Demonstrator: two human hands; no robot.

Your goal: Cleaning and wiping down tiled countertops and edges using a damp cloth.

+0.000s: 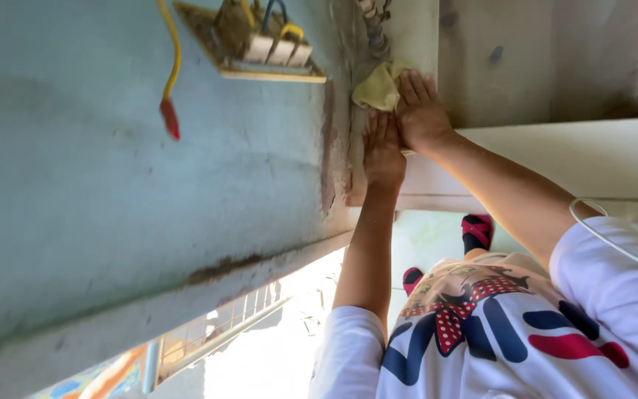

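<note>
1. A small yellow cloth is pressed flat against a rough, grey-brown strip of wall, where blue plaster meets a cream door frame. The picture appears turned upside down: the person's feet show in the middle and the torso at the bottom.

2. The cloth is crumpled into a loose pad with no clear long axis. Its bulk spreads toward the picture's upper left, away from the fingertips and toward a corroded chain-like fitting at the top edge.

3. The right hand lies on the cloth's edge, fingers stretched out and close together, palm against the surface. It seems to pin the cloth by pressure rather than by a grasp; nothing is clenched.

4. The left hand sits just beside and partly under the right, also flat with straight fingers, touching the rough strip. It holds nothing. Both arms reach out nearly straight, which suggests a push into the wall.

5. Further left on the blue plaster hangs a wooden board carrying fuses and coloured wires. A yellow wire with a red tip dangles from it, well apart from the hands.

6. The person wears a white printed shirt, and a thin white cable crosses one sleeve. Red and black shoes show on a pale floor.
</note>
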